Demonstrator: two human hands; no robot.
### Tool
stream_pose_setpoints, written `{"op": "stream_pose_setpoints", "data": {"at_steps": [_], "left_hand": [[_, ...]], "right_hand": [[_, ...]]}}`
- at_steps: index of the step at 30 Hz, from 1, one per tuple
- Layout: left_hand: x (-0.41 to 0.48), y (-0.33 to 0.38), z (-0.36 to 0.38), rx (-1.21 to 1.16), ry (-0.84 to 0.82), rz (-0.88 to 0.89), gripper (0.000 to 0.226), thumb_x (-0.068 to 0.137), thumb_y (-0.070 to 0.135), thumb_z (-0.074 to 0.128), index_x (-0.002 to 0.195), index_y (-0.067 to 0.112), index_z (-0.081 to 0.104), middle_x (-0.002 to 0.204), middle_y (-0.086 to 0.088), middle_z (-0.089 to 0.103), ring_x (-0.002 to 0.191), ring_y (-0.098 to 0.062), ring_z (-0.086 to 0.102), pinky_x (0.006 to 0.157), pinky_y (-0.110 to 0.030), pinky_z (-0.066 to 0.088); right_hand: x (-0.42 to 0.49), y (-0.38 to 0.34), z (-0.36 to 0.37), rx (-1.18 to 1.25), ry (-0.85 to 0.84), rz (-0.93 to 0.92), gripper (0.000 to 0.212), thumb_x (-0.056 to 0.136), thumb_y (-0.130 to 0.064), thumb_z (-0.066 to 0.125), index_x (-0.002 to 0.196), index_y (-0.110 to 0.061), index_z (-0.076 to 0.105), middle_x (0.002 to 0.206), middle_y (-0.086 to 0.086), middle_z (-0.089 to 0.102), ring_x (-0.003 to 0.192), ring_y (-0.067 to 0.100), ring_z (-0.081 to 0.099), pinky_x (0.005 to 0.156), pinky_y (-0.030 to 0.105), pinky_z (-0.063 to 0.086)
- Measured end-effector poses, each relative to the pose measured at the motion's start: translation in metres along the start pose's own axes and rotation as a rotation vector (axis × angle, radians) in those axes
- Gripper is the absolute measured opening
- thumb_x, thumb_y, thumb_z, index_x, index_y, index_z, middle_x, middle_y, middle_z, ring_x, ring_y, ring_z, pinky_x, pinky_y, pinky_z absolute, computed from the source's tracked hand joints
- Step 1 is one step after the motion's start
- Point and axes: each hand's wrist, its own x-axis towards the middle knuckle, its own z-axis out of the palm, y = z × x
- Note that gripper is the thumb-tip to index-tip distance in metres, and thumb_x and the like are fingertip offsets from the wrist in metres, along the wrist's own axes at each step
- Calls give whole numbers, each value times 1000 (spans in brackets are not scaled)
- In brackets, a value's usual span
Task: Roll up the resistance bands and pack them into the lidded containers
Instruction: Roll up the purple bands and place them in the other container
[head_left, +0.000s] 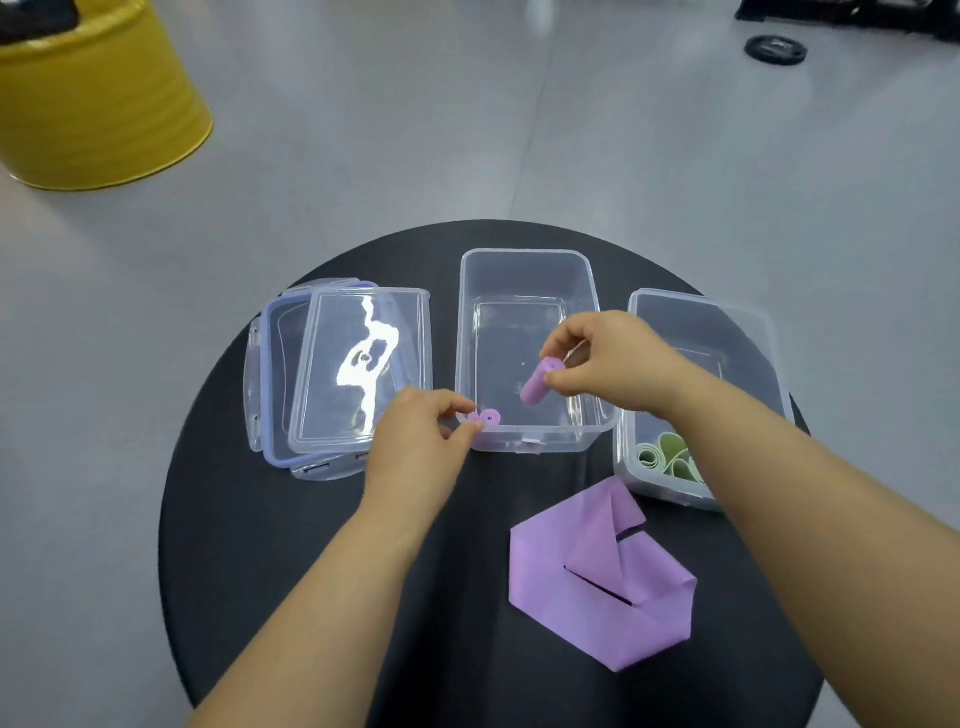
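Round black table (322, 571): open middle container (524, 258) at 12 o'clock, stacked lids (358, 374) at 10, right container (701, 312) at 2 with green rolls (665, 457) inside, flat purple band (597, 582) lying folded at 5. Right hand (613, 364) has thumb and fingers clamped on a purple roll (537, 387), tilted, held inside the middle container's rim above its floor. Left hand (421, 436) pinches a small purple roll (488, 418) between thumb and fingertips at that container's 7 o'clock corner, at rim level.
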Motion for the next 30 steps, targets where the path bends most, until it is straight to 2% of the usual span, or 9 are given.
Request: {"op": "stream_pose_setpoints", "data": {"at_steps": [3, 7, 9, 13, 18, 23, 26, 30], "left_hand": [[5, -2, 4, 0, -23, 13, 5, 83, 32, 68, 80, 28, 68, 94, 0, 59, 63, 1, 50, 57, -5, 34], [12, -11, 8, 32, -28, 7, 12, 82, 34, 69, 86, 23, 73, 88, -1, 59, 66, -3, 50, 57, -11, 32], [14, -13, 8, 53, -21, 8, 11, 82, 29, 70, 89, 21, 74, 86, 1, 59, 65, -3, 49, 61, -16, 33], [17, -13, 8, 94, -12, 12, 9, 83, 22, 70, 90, 20, 74, 89, -2, 61, 73, -10, 54, 70, -18, 36], [18, -12, 8, 82, -25, 0, 7, 83, 21, 69, 88, 20, 74, 90, -1, 62, 73, -11, 55, 69, -18, 36], [20, -13, 9, 71, -40, -11, 5, 83, 23, 70, 86, 21, 73, 88, 0, 64, 70, -9, 54, 64, -17, 36], [20, -13, 9, 69, -40, -7, 6, 83, 23, 69, 86, 19, 73, 86, 0, 64, 69, -8, 52, 59, -13, 33], [20, -13, 9, 54, -40, -12, 5, 83, 22, 70, 86, 19, 73, 85, 1, 64, 66, -6, 51, 57, -10, 33]], "right_hand": [[17, 7, 13, -156, -127, -15, 6, 82, -15, 66, 83, -20, 63, 71, -13, 64, 66, 8, 61, 58, 11, 46], [30, 17, 26, -232, -196, -29, 10, 83, -17, 69, 92, -15, 68, 80, -9, 63, 77, 11, 59, 79, 27, 52], [34, 17, 29, -274, -223, -53, 12, 82, -17, 69, 93, -14, 69, 86, -6, 64, 79, 10, 57, 77, 24, 47], [40, 16, 36, -317, -281, -84, 13, 83, -20, 69, 95, -16, 70, 90, -5, 64, 81, 9, 55, 73, 19, 41], [42, 16, 36, -347, -339, -97, 15, 84, -22, 69, 99, -18, 71, 99, -4, 67, 82, 8, 55, 76, 21, 43], [44, 15, 35, -374, -369, -88, 15, 83, -22, 70, 98, -20, 71, 96, -7, 64, 82, 11, 57, 80, 28, 51], [45, 13, 34, -401, -384, -89, 18, 83, -20, 70, 101, -18, 71, 91, -9, 61, 80, 9, 54, 76, 24, 47], [46, 14, 34, -378, -402, -74, 17, 85, -24, 68, 101, -21, 72, 95, -8, 65, 80, 8, 56, 75, 21, 46]]}}
